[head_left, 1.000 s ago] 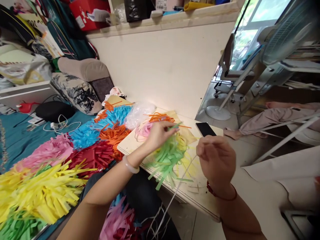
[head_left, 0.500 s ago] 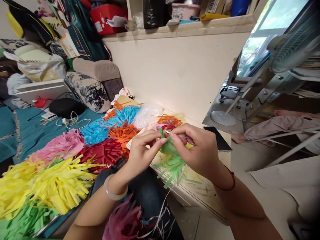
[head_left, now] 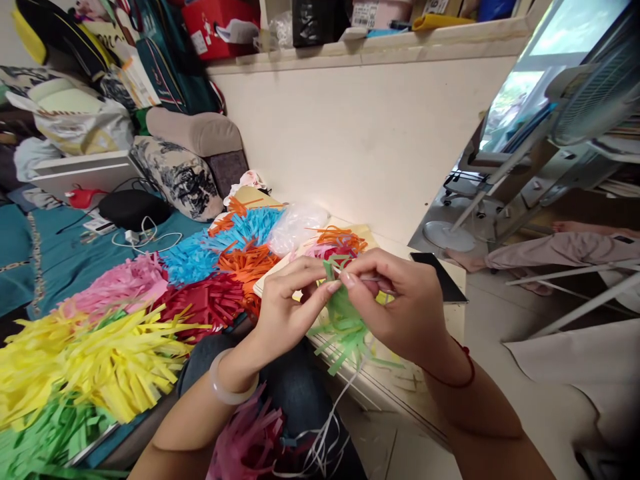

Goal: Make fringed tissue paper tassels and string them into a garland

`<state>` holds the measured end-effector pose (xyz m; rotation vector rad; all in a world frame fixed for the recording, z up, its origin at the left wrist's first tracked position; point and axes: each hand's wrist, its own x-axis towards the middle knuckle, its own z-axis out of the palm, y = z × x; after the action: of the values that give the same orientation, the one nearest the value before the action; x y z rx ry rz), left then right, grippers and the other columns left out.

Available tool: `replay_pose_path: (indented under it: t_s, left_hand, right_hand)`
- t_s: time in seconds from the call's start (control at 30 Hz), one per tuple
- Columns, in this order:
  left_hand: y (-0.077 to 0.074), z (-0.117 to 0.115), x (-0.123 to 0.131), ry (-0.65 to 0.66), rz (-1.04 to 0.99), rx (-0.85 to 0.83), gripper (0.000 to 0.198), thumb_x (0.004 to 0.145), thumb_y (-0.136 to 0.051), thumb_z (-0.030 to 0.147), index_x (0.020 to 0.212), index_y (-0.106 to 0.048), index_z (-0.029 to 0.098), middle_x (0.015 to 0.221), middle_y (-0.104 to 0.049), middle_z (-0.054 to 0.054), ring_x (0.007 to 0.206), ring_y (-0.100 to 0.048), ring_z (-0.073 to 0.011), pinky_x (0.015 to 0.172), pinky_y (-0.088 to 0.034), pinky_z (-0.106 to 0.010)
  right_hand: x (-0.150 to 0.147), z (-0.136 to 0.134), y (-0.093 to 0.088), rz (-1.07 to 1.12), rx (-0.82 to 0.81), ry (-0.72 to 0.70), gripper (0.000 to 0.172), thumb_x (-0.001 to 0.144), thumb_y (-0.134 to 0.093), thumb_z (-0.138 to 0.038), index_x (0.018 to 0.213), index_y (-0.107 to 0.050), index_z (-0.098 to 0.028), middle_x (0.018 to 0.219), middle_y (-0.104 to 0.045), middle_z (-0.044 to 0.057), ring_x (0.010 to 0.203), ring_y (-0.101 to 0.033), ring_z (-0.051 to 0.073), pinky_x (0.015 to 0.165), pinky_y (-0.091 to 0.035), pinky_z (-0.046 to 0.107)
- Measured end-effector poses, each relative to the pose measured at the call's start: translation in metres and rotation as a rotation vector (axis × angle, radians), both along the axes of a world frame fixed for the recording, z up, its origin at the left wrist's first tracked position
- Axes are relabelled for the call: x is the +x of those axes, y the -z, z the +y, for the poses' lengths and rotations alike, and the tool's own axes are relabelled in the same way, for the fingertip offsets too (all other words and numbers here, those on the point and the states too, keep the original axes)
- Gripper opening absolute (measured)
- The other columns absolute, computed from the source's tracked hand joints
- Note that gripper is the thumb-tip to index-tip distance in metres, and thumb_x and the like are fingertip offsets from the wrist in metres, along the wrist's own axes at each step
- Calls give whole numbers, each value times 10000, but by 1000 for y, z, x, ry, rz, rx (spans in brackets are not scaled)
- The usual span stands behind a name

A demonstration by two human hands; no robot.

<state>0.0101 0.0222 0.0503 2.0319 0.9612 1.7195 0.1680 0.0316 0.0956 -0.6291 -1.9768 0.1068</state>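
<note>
Between my two hands hangs a light green paper tassel (head_left: 345, 327), its cut strips fanning out below. My left hand (head_left: 295, 303) pinches the twisted top of the tassel between thumb and fingers. Close against it, my right hand (head_left: 393, 300) is closed with thumb and forefinger on a thin white ribbon at the tassel's top. The white ribbon (head_left: 345, 393) runs down from the right hand to a loose tangle over my lap. A dark pink tassel (head_left: 247, 433) lies on my lap beside the tangle.
Piles of yellow (head_left: 125, 367), pink, red, orange and blue tassels (head_left: 220, 240) lie to the left. A clear plastic bag (head_left: 297, 227) and a black phone (head_left: 440, 277) lie on the small cream table (head_left: 453, 320). Another person's legs (head_left: 550, 250) and a fan (head_left: 595, 93) are at right.
Both hands stay together at the tassel's top, with the right fingers shifted slightly in their pinch. The view has moved a little.
</note>
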Motion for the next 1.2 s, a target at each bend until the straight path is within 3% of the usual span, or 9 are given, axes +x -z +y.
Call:
replay_pose_path:
  t_s: [0.1, 0.2, 0.27, 0.6, 0.73, 0.97, 1.1, 1.2]
  left_hand:
    - [3, 0, 0, -3, -73, -39, 141, 828, -658, 202, 959, -695, 164, 805, -669, -44, 553, -524, -74, 468, -419, -182]
    - [7, 0, 1, 39, -166, -57, 516, 821, -674, 195, 1308, -513, 244, 765, -641, 4, 489, -474, -50, 456, -418, -168]
    - [8, 1, 1, 66, -170, -35, 599, 826, -668, 191, 1373, -437, 272, 818, -639, -1, 500, -477, -43, 457, -417, -161]
    - [8, 0, 6, 104, -154, 48, 449, 833, -640, 138, 1259, -552, 249, 939, -655, -39, 595, -531, -61, 474, -429, -157]
    - [8, -1, 8, 92, -175, 13, 389, 831, -642, 137, 1201, -593, 246, 1030, -669, -56, 538, -508, -37, 457, -420, -157]
    - [2, -4, 5, 166, -200, -121, 529, 800, -693, 179, 1296, -524, 254, 725, -638, 12, 519, -499, -63, 468, -415, -170]
    - [1, -2, 1, 76, -110, -85, 215, 767, -723, 178, 979, -698, 202, 737, -668, -9, 590, -534, -89, 531, -424, -208]
    - [-1, -1, -1, 28, -52, 2, 100, 766, -721, 164, 860, -717, 195, 703, -663, -1, 624, -540, -104, 596, -440, -236]
  right_hand:
    - [1, 0, -1, 16, -9, -15, 121, 789, -549, -94, 678, -578, -133, 532, -471, -48, 486, -418, 49, 506, -357, 187]
    - [1, 0, -1, 21, -14, -20, 125, 791, -546, -88, 679, -577, -135, 520, -462, -53, 482, -415, 46, 510, -359, 186]
    - [1, 0, -1, 24, -16, -25, 117, 790, -552, -87, 686, -576, -135, 522, -467, -54, 479, -413, 44, 512, -360, 185]
    - [0, 0, -1, 48, -23, -16, 79, 790, -568, -98, 730, -587, -145, 535, -484, -58, 469, -398, 43, 497, -361, 184]
    - [1, -3, -1, 49, -41, -3, 117, 813, -553, -125, 703, -567, -162, 543, -499, -54, 470, -399, 48, 491, -366, 185]
    - [2, 0, -2, 75, -87, -20, 82, 803, -585, -108, 742, -607, -158, 570, -544, -49, 490, -448, 51, 501, -390, 182]
    - [2, 6, -1, 105, -222, -100, 39, 824, -635, -170, 820, -666, -146, 625, -617, -26, 507, -490, 54, 482, -404, 177]
    - [2, 9, 0, 111, -348, -196, 86, 795, -685, -211, 844, -689, -141, 697, -670, 3, 543, -538, 69, 495, -442, 185]
